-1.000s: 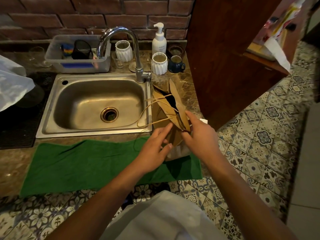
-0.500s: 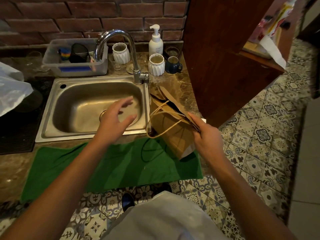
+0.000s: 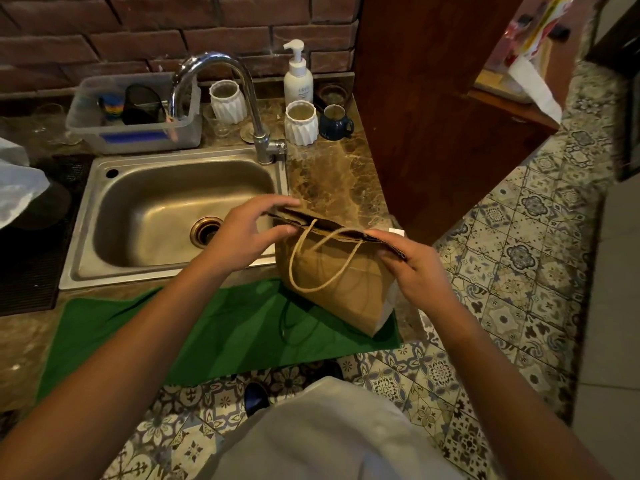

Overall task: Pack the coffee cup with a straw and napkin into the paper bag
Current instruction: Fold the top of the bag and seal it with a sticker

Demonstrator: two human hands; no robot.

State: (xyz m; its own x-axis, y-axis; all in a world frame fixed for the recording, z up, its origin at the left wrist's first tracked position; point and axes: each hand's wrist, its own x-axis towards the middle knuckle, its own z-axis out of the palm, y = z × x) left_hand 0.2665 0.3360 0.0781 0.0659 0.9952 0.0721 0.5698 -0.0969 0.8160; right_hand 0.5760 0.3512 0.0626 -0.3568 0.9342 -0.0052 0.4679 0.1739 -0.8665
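A brown paper bag (image 3: 341,292) with twine handles stands on the right end of a green towel (image 3: 194,327), its top folded flat. My left hand (image 3: 247,233) pinches the left end of the folded top between thumb and fingers. The right end of that top is pinched by my right hand (image 3: 414,271). One twine handle loops down over the bag's front. Cup, straw and napkin are not visible outside the bag; a white patch shows at the bag's lower right side.
A steel sink (image 3: 173,216) and tap (image 3: 221,91) lie left of the bag. Behind stand two white ribbed cups (image 3: 300,123), a blue mug (image 3: 334,122), a soap pump bottle (image 3: 298,77) and a clear plastic tub (image 3: 135,116). A wooden cabinet (image 3: 433,98) rises at right.
My left hand came back from over the sink and took the left end of the bag's top. The bag mouth, open before, is now pressed flat, and the bag stands more upright.
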